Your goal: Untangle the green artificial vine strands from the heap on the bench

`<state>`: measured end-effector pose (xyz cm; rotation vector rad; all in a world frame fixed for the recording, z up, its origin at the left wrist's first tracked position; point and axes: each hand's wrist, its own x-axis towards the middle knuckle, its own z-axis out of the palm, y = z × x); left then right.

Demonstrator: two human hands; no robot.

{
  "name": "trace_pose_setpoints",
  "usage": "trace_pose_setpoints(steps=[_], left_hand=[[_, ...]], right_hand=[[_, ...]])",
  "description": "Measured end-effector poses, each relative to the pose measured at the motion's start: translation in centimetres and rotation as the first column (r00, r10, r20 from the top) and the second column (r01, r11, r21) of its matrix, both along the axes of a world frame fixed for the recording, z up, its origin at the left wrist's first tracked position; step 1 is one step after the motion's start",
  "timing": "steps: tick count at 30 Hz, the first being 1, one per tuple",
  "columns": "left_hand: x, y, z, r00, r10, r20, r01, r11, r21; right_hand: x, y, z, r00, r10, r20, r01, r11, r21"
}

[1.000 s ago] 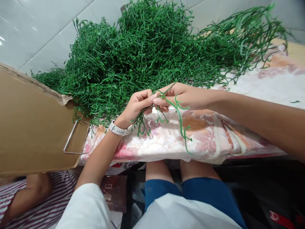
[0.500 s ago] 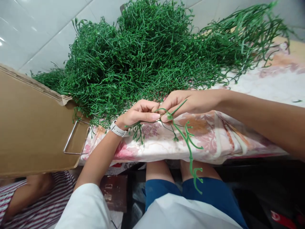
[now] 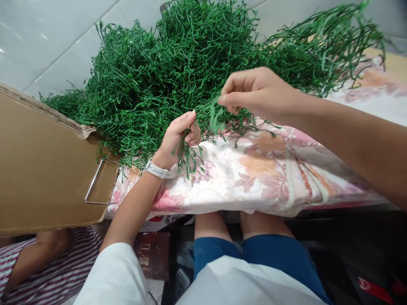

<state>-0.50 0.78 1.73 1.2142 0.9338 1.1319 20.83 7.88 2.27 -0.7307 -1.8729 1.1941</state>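
My left hand is closed round thin dark-green branched stems, whose forked ends hang below the fingers. It wears a white watch band at the wrist. Up and to the right, my right hand has thumb and fingers pinched together. A lighter green stem, smeared by motion, hangs at its fingertips. Both hands are over the front edge of a big tangled heap of green stems, plastic-looking, with small forked tips.
A floral cloth covers the table. At the left stands a cardboard box, with a bent metal wire handle beside it. White tiles form the wall behind. Another person's striped clothing shows at lower left.
My hands have come apart. The right rose up and right toward the heap, taking the lighter stem along; the left shifted slightly up and turned, keeping its dark stems.
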Motion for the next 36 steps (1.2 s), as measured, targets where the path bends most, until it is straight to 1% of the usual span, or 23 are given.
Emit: trace_pose_setpoints(steps=[1, 2, 3, 4, 5, 6, 7, 9, 10, 11, 12, 13, 15, 16, 17, 19, 22, 23, 25, 27, 29, 33, 36], left_hand=[[0.0, 0.2, -0.1, 1.0, 0.023, -0.009, -0.023, 1.0, -0.014], [0.0, 0.3, -0.2, 0.999, 0.036, -0.018, -0.036, 0.999, -0.025], [0.0, 0.4, -0.3, 0.999, 0.041, -0.021, -0.041, 0.999, -0.03], [-0.1, 0.5, -0.5, 0.999, 0.039, -0.018, -0.04, 0.999, -0.027], [-0.1, 0.6, -0.6, 0.999, 0.034, -0.008, -0.034, 0.999, -0.018], [-0.2, 0.6, -0.7, 1.0, 0.03, 0.003, -0.03, 1.0, -0.007], [-0.2, 0.5, -0.7, 1.0, 0.028, 0.009, -0.028, 1.0, 0.001], [-0.1, 0.4, -0.7, 0.999, 0.034, 0.01, -0.034, 0.999, 0.004], [0.0, 0.4, -0.6, 0.999, 0.042, 0.005, -0.042, 0.999, 0.002], [0.0, 0.3, -0.6, 0.999, 0.052, -0.001, -0.052, 0.999, 0.0], [0.1, 0.2, -0.5, 0.998, 0.06, -0.008, -0.06, 0.998, 0.002], [0.2, 0.2, -0.5, 0.998, 0.066, -0.019, -0.066, 0.998, 0.008], [0.3, 0.1, -0.7, 0.996, 0.065, -0.054, -0.064, 0.997, 0.032], [0.3, 0.1, -0.8, 0.995, 0.061, -0.078, -0.057, 0.997, 0.054], [0.2, 0.1, -1.0, 0.993, 0.057, -0.106, -0.048, 0.996, 0.08], [0.1, 0.1, -1.3, 0.984, 0.065, -0.165, -0.04, 0.988, 0.151], [0.0, 0.0, -1.7, 0.962, 0.097, -0.256, -0.034, 0.97, 0.242], [-0.1, 0.0, -1.8, 0.958, 0.1, -0.27, -0.028, 0.966, 0.258], [-0.2, 0.1, -1.9, 0.962, 0.07, -0.264, 0.001, 0.966, 0.26], [-0.4, 0.1, -1.9, 0.971, -0.005, -0.239, 0.062, 0.971, 0.231], [-0.7, 0.1, -1.8, 0.961, -0.12, -0.249, 0.17, 0.967, 0.192], [-1.2, 0.0, -1.6, 0.9, -0.324, -0.292, 0.38, 0.911, 0.161], [-1.3, 0.0, -1.5, 0.865, -0.421, -0.274, 0.468, 0.873, 0.137]], right_hand=[[0.0, 0.2, 0.0, 0.984, -0.174, 0.021, 0.174, 0.984, 0.029], [-0.1, 0.4, 0.1, 0.942, -0.332, 0.049, 0.328, 0.941, 0.079], [-0.1, 0.6, 0.1, 0.887, -0.457, 0.071, 0.444, 0.884, 0.147], [-0.1, 0.8, 0.1, 0.838, -0.539, 0.086, 0.511, 0.831, 0.219], [-0.1, 0.9, 0.1, 0.816, -0.57, 0.098, 0.526, 0.802, 0.284], [0.0, 1.1, 0.0, 0.828, -0.55, 0.111, 0.493, 0.808, 0.322], [0.0, 1.1, -0.1, 0.862, -0.491, 0.131, 0.429, 0.841, 0.33], [0.0, 1.1, -0.5, 0.93, -0.306, 0.203, 0.244, 0.928, 0.283], [0.0, 0.9, -0.8, 0.948, -0.191, 0.256, 0.128, 0.962, 0.241], [-0.2, 0.7, -1.0, 0.95, -0.071, 0.303, 0.01, 0.98, 0.198], [-0.4, 0.5, -1.3, 0.943, 0.043, 0.33, -0.102, 0.981, 0.163], [-0.6, 0.2, -1.5, 0.933, 0.147, 0.327, -0.202, 0.969, 0.141], [-1.0, -0.4, -1.9, 0.915, 0.334, 0.227, -0.366, 0.924, 0.114], [-1.3, -0.8, -2.1, 0.903, 0.401, 0.152, -0.418, 0.903, 0.102], [-1.5, -1.1, -2.2, 0.894, 0.442, 0.078, -0.448, 0.89, 0.09], [-1.8, -1.5, -2.3, 0.897, 0.443, -0.003, -0.441, 0.895, 0.07], [-1.9, -1.8, -2.6, 0.932, 0.361, 0.03, -0.362, 0.925, 0.116], [-1.8, -1.7, -2.6, 0.935, 0.351, 0.043, -0.354, 0.925, 0.14], [-1.7, -1.5, -2.7, 0.927, 0.373, 0.043, -0.374, 0.91, 0.178], [-1.5, -1.4, -2.5, 0.905, 0.422, 0.052, -0.424, 0.886, 0.188], [-1.2, -1.3, -2.0, 0.866, 0.491, 0.098, -0.501, 0.849, 0.167], [-0.3, -1.5, -0.6, 0.765, 0.603, 0.227, -0.633, 0.769, 0.091], [0.1, -1.6, -0.1, 0.695, 0.668, 0.267, -0.701, 0.712, 0.041]])
